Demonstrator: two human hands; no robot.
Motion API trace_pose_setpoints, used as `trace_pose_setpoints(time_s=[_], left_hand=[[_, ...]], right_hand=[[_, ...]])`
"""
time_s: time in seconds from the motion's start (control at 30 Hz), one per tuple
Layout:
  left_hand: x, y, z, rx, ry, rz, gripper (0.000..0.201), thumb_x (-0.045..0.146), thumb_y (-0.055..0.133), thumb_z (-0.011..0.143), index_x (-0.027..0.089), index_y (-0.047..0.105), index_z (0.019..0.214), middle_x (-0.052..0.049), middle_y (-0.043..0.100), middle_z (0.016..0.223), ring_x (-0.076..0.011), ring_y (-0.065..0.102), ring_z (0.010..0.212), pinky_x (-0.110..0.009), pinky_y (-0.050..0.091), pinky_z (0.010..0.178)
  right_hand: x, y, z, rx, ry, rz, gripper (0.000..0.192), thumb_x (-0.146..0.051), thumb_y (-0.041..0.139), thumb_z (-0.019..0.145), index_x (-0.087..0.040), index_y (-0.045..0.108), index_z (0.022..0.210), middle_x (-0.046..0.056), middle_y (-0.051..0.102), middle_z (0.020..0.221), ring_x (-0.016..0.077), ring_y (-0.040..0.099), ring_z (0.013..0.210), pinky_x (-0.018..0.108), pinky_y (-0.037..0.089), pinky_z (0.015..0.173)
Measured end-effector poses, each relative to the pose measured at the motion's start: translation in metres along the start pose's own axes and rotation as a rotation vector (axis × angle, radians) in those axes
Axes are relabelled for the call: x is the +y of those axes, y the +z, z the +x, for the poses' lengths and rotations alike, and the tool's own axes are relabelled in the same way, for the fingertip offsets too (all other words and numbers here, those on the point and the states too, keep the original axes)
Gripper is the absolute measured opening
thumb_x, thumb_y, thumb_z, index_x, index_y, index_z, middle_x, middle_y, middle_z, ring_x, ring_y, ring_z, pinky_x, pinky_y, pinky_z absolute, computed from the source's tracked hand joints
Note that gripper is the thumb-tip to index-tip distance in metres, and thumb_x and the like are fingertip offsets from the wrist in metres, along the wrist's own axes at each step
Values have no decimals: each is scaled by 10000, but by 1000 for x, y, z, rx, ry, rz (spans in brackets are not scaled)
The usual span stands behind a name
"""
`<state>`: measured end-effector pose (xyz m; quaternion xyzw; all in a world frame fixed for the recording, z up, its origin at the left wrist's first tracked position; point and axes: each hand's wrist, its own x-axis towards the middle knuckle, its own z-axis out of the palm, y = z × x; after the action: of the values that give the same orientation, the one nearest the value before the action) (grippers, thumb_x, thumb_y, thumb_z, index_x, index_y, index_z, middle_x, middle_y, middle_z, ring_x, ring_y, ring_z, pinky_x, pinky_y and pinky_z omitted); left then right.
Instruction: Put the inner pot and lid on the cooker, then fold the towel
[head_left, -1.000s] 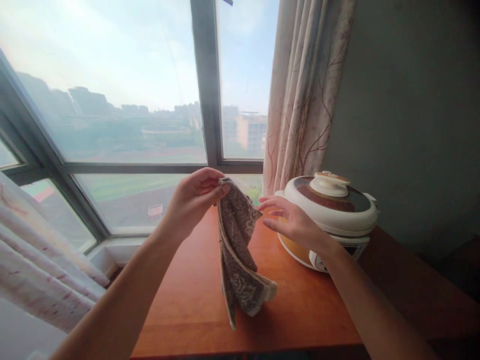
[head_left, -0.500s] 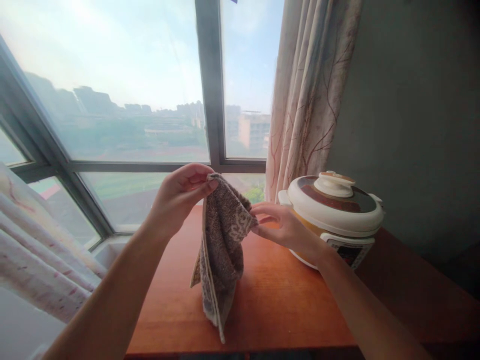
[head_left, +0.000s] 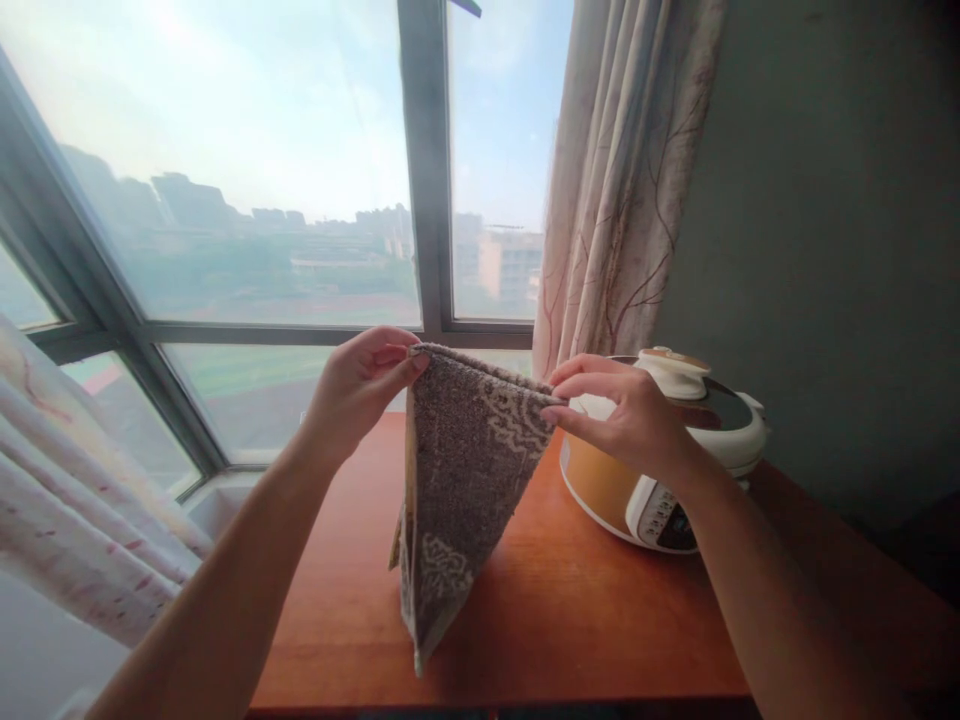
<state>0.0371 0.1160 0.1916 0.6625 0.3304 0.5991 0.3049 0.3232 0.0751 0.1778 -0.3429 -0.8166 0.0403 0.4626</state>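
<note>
A: Starting at the left, what has the left hand (head_left: 360,390) got?

B: Its fingers (head_left: 401,368) are pinched shut on one top corner of the brown terry towel with the pale patterned band (head_left: 465,470). The right hand (head_left: 634,420) pinches the other end of that top edge, so the edge is stretched nearly straight between them, in the air above the reddish-brown wooden tabletop (head_left: 570,620).

A: And the rest of the cloth?

B: It hangs down in a folded point, its tip low and close to the tabletop; I cannot tell whether it touches. It drapes and creases freely, so I judge it soft, limp and light, with a nubbly pile that should not slip from a pinch.

A: Where would you take hold of it?

B: At the corners or along the hem, as both hands do now. Held anywhere in the middle, it would probably just sag and bunch.

A: Anything to the right?

B: A cream and orange round electric cooker with a dark lid (head_left: 675,450) stands on the tabletop just behind the right hand, below the beige branch-patterned curtain (head_left: 622,200).
</note>
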Motion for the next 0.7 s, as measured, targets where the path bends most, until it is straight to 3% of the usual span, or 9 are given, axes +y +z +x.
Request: trace_pose_setpoints(time_s=[0.2,0.3,0.4,0.5,0.63,0.7], left_hand=[[-1,12,1,-28,75,76,280,413,781,757,190,635,843,1,683,717,-152,641,682,-255,499,634],[-1,14,1,-47,119,181,230,404,696,834,186,623,853,12,657,670,-136,615,631,-243,483,594],[0,18,-1,-28,164,261,212,393,646,876,184,618,851,17,639,660,-129,603,620,-235,476,584],[-1,25,-2,-29,175,247,213,399,630,891,188,611,878,11,648,697,-130,605,637,-237,483,595],[-3,37,-4,-42,142,100,230,426,631,891,204,579,927,25,625,703,-121,579,626,-227,473,582],[-3,43,-5,-54,85,3,237,440,618,898,214,551,930,40,593,675,-113,550,581,-224,464,554]], right_hand=[[-4,-13,10,33,172,-86,253,-426,768,805,-205,645,814,-2,697,710,177,674,671,277,518,647],[-3,-15,9,204,178,-66,290,-457,796,771,-216,648,833,4,706,742,172,668,670,283,535,663],[-4,-18,8,288,195,24,388,-466,823,734,-227,667,997,-1,702,788,174,669,723,303,555,727],[-5,-23,8,215,278,180,504,-489,835,710,-221,679,1109,19,712,869,194,680,801,317,554,760],[-5,-28,4,51,395,326,388,-528,823,710,-204,692,879,31,693,830,204,655,802,295,520,707],[-5,-26,1,26,392,398,354,-535,764,777,-214,654,877,7,655,801,176,619,771,270,490,677]])
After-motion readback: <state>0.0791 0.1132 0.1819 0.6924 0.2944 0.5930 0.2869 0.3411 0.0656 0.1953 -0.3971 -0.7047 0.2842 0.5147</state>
